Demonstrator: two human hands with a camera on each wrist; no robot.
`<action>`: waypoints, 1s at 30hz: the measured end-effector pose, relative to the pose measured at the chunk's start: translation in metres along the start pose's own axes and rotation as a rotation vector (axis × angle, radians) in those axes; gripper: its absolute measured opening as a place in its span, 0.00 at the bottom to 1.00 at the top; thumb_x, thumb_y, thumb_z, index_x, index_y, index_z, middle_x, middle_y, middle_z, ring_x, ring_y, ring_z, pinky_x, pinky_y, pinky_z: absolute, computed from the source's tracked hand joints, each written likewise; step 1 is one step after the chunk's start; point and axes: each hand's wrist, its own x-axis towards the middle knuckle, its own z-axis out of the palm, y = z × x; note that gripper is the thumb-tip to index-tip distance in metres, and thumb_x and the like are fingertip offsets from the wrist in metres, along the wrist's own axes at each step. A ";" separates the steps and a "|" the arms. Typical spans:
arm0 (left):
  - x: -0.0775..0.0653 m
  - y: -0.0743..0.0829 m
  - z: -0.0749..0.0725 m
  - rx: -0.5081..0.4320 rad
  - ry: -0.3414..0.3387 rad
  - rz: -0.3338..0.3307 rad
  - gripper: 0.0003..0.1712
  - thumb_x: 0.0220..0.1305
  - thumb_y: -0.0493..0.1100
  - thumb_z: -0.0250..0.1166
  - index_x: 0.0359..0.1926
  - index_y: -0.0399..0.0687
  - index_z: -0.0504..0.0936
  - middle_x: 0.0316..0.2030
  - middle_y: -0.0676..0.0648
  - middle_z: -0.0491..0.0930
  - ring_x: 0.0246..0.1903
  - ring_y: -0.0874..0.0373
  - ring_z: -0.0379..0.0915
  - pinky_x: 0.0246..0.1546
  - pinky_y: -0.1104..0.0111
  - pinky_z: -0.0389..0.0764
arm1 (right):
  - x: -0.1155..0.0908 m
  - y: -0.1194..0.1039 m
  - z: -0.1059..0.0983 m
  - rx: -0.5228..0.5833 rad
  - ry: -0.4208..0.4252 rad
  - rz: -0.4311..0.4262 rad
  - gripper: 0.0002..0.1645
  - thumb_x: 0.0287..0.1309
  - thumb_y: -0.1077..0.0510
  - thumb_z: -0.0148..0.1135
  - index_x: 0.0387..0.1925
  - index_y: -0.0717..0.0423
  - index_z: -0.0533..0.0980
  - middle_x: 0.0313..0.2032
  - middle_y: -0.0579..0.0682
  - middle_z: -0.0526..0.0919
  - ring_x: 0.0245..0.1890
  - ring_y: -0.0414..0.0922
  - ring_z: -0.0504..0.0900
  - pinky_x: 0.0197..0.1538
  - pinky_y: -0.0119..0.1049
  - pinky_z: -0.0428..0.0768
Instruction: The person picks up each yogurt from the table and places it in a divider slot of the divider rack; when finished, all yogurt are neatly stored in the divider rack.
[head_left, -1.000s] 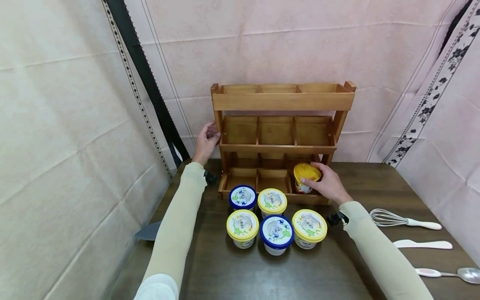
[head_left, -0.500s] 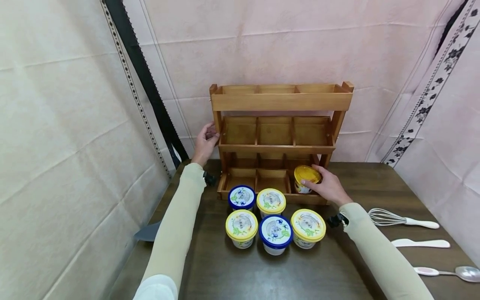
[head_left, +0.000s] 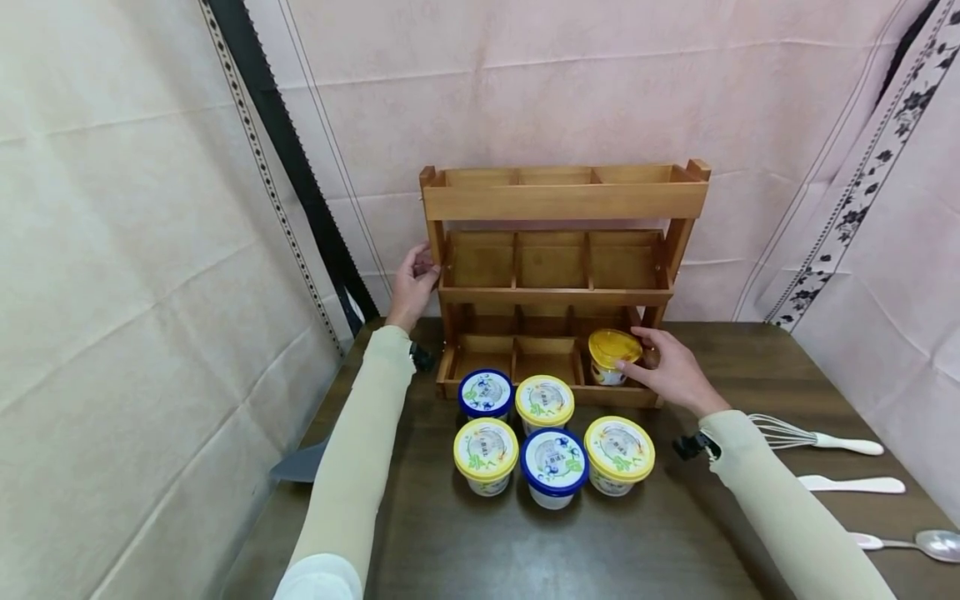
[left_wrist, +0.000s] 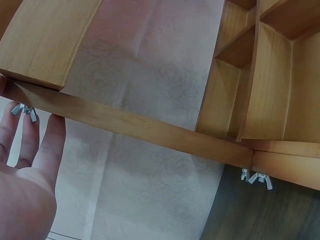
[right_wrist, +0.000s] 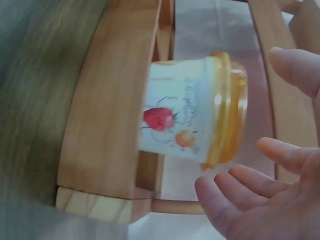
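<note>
Pale patterned cloth (head_left: pixel 570 108) walls off your workspace on three sides, and the dark wooden table (head_left: pixel 465 550) carries a three-tier rack (head_left: pixel 555 297) at twelve o'clock. The strawberry-printed tub (right_wrist: pixel 170 110) sits in the right-hand compartment of the bottom tier, at one o'clock, its amber lid (right_wrist: pixel 220 115) uppermost; the front rail (right_wrist: pixel 110 100) hides its base, so you can't tell whether it stands flat.

What could go wrong? If that base is perched on an edge, the tub may tip — a brush from your thumb or fingertips would be enough. Swing the right arm low towards six o'clock and you risk knocking the five other tubs (head_left: pixel 555 468) standing close together before the rack, while a wide sweep to three o'clock could catch the whisk (head_left: pixel 847 445). Pushing hard with your left could shift the whole rack.

Your right hand (head_left: pixel 671 371), at two o'clock, is spread fairly wide, thumb and fingers apart around the tub's near side with nothing gripped; the wrist view shows a gap. Your left hand (head_left: pixel 411 287), at eleven, has its fingers loosely extended, tips touching the rack's left post (left_wrist: pixel 140 127) beside a wing nut (left_wrist: pixel 25 111).
</note>
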 end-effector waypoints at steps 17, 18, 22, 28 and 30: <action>-0.002 -0.003 -0.001 -0.004 0.016 0.017 0.27 0.77 0.42 0.63 0.73 0.61 0.74 0.56 0.47 0.76 0.59 0.50 0.75 0.63 0.55 0.80 | -0.044 -0.020 -0.003 -0.012 -0.036 -0.093 0.43 0.66 0.35 0.69 0.73 0.52 0.71 0.70 0.59 0.75 0.64 0.62 0.78 0.63 0.65 0.80; -0.001 -0.003 -0.001 -0.004 0.018 0.017 0.27 0.77 0.42 0.63 0.73 0.62 0.74 0.55 0.47 0.76 0.59 0.50 0.75 0.63 0.55 0.80 | -0.046 -0.019 -0.003 -0.005 -0.049 -0.097 0.42 0.67 0.35 0.69 0.72 0.52 0.72 0.69 0.59 0.76 0.63 0.61 0.79 0.62 0.64 0.81; -0.001 -0.005 -0.001 -0.008 0.020 0.011 0.27 0.77 0.41 0.63 0.72 0.61 0.75 0.54 0.48 0.76 0.58 0.51 0.75 0.63 0.55 0.79 | -0.056 -0.014 0.000 0.032 -0.104 -0.114 0.38 0.67 0.38 0.70 0.70 0.52 0.74 0.65 0.58 0.81 0.62 0.61 0.82 0.60 0.61 0.83; 0.001 -0.006 0.000 -0.025 0.017 0.015 0.27 0.76 0.40 0.63 0.72 0.58 0.75 0.54 0.48 0.75 0.57 0.51 0.75 0.64 0.55 0.78 | -0.071 -0.005 0.008 0.078 -0.156 -0.134 0.33 0.69 0.42 0.69 0.69 0.50 0.75 0.64 0.58 0.82 0.62 0.59 0.82 0.60 0.62 0.83; 0.001 -0.006 0.000 -0.027 0.019 0.013 0.27 0.76 0.40 0.63 0.73 0.58 0.75 0.53 0.49 0.75 0.57 0.52 0.75 0.63 0.57 0.78 | -0.076 -0.004 0.012 0.091 -0.172 -0.136 0.32 0.70 0.42 0.69 0.69 0.49 0.75 0.65 0.58 0.81 0.62 0.58 0.82 0.60 0.62 0.83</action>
